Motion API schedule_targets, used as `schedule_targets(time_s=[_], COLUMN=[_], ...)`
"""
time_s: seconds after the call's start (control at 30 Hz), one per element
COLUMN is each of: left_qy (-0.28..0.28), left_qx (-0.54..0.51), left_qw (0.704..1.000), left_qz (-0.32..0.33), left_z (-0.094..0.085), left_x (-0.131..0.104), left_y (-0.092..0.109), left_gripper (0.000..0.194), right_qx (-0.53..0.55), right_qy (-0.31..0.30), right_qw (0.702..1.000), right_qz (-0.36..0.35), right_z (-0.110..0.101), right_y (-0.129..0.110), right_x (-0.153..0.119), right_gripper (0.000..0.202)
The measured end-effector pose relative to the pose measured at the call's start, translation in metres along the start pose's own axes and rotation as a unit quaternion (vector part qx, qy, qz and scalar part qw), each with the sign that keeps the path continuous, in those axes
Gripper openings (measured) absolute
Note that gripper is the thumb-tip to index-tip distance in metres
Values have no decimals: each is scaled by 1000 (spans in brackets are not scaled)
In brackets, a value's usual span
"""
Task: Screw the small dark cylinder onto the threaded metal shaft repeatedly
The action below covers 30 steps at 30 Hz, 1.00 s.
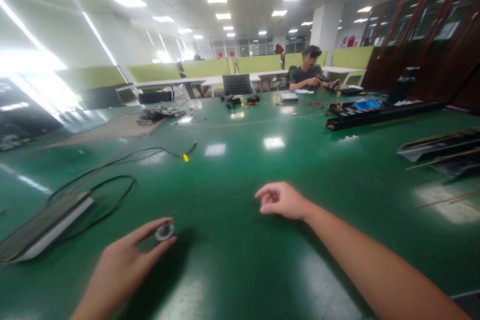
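Between the thumb and fingers of my left hand [125, 260] is a small round ring-like part [165, 230], pale with a dark centre; its exact kind I cannot make out. That hand is held just over the green tabletop [225, 200], at the lower left. My right hand [283, 201] hovers above the middle of the table with fingers curved and a gap between thumb and forefinger. Nothing shows in its grasp.
Left of my hands lies a flat dark device [45, 227] with a black cable [123, 156] bearing a yellow tag [185, 158]. Black metal channels [442, 145] and thin rods rest at the right. Across the table sits a person [308, 72] near tools and parts.
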<state>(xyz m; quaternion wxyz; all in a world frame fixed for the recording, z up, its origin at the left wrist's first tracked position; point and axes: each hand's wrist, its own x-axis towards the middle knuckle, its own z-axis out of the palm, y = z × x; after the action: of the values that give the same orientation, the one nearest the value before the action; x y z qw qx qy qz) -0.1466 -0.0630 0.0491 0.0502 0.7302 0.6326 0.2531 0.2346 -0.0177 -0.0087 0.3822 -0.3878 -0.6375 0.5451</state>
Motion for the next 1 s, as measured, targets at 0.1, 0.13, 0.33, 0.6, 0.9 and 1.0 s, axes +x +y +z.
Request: schedule_targets(time_s=[0.1,0.13,0.33,0.6,0.9,1.0], left_qy=[-112,-139,-162,-100,-127,-132], left_qx=[-80,-104,-158,-222,-258,-271], left_qw=[981,969,934,949,933,929], left_qz=[135,177,277,203,218,217], left_z=[36,46,93,116,119,120], left_x=[23,31,54,47,48,47], left_y=[60,82,145,120,124,126], left_gripper=[36,33,35,32,25,25], right_qx=[-86,-114,-227,-264,-252,-265], right_qy=[40,47,88,110,77,62], right_qw=[995,991,966,956,961,956], right_qz=[-34,-48,-91,-62,-87,-105], right_z=[2,2,-2,-5,3,5], right_y=[3,4,5,6,4,1], right_x=[0,-1,-3,-1,-7,-9], right_gripper=[41,43,47,37,28,24])
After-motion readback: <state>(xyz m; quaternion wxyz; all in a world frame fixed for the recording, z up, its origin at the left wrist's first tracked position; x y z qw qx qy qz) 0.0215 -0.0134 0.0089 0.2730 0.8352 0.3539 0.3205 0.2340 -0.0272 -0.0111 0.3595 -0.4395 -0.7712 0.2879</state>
